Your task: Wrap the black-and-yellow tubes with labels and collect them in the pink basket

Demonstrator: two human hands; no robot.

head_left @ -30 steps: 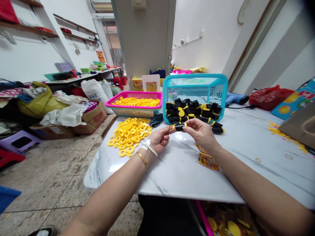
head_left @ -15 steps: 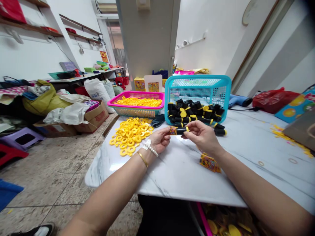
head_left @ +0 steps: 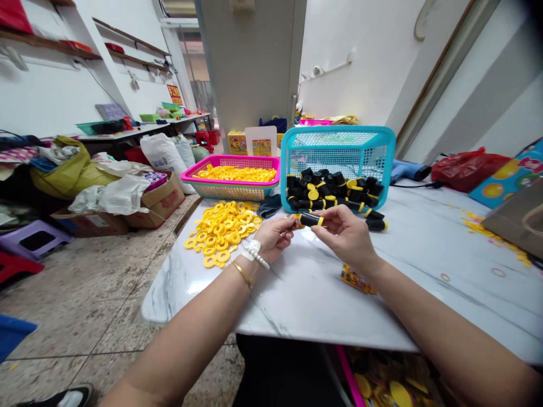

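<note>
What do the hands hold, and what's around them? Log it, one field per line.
Left hand: pinches a printed piece at one end of a black cylinder
Right hand: grips the black cylinder's yellow-banded end
Left of hands: loose yellow rings
Behind rings: pink-rimmed basket holding yellow parts
Behind hands: tipped blue basket with yellow-trimmed cylinders
Near right forearm: more printed pieces

**Left hand [head_left: 275, 234] and right hand [head_left: 345, 234] face each other, both pinching**

Bare forearms angle inward from the lower corners, the left forearm [head_left: 178, 328] rising rightward, the right forearm [head_left: 445, 319] rising leftward. The left hand brings thumb and forefinger together, its other fingers curled toward the palm (that inner side partly shows). The right hand, mostly back outward, bends its fingers toward the thumb. Their fingertips sit near each other, apart.
</note>
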